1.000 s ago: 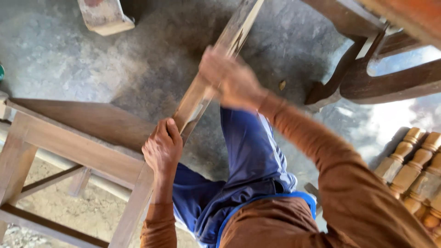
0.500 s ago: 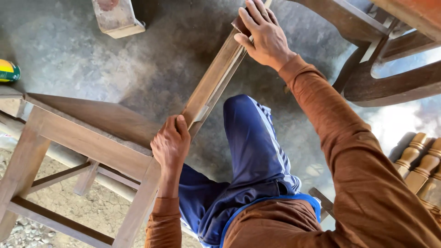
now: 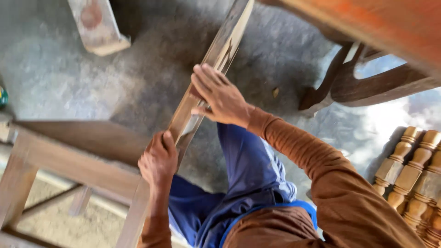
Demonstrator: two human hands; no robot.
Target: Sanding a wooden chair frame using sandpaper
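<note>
Between my hands runs a long wooden slat (image 3: 216, 57), slanting up and away. Left hand (image 3: 158, 160) clenched around its lower end, beside the wooden stool frame (image 3: 69, 160). Right hand (image 3: 220, 96) pressed flat on the slat higher up, fingers spread.

One long wooden strip (image 3: 216, 59) runs under my fingers, both my hands on it: left hand (image 3: 158, 160), right hand (image 3: 220, 98). One wooden stool (image 3: 69, 160) sits left of them; about five turned spindles (image 3: 413, 174) far right.
</note>
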